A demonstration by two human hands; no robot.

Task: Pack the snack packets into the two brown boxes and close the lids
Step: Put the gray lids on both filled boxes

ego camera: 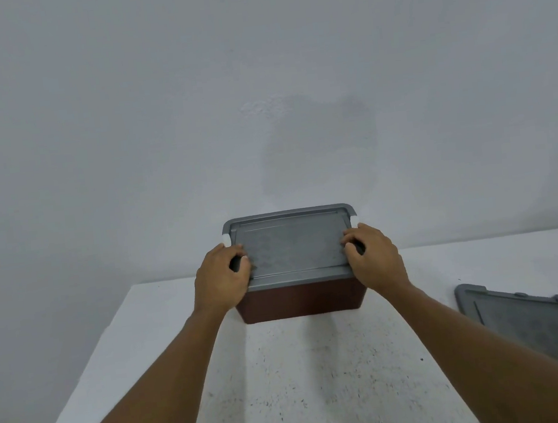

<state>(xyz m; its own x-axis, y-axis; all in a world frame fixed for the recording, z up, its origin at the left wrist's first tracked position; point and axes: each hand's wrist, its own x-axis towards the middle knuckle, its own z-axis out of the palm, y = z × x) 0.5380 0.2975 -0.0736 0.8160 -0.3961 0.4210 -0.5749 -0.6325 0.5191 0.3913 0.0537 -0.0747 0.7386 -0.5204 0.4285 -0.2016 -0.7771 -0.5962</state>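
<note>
Your left hand [220, 276] and right hand [375, 258], fingers curled, grip the grey lid [291, 244] onto one brown box [300, 300]; a second lid [540, 318] lies loose nearby, its box unseen.

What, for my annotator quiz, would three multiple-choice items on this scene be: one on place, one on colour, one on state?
1. Where does the spare grey lid lie?
A. On the white table, right of the box
B. Leaning on the wall
C. Under the box
2. What colour is the box body?
A. White
B. Brown
C. Green
3. What are the hands doing?
A. Both rest flat on the table
B. Only one touches the box
C. The left hand and right hand grip the ends of the fitted grey lid

Answers: 1 A, it lies flat at the right edge; 2 B, the side below the lid is brown; 3 C, fingers curl over both lid ends.
</note>
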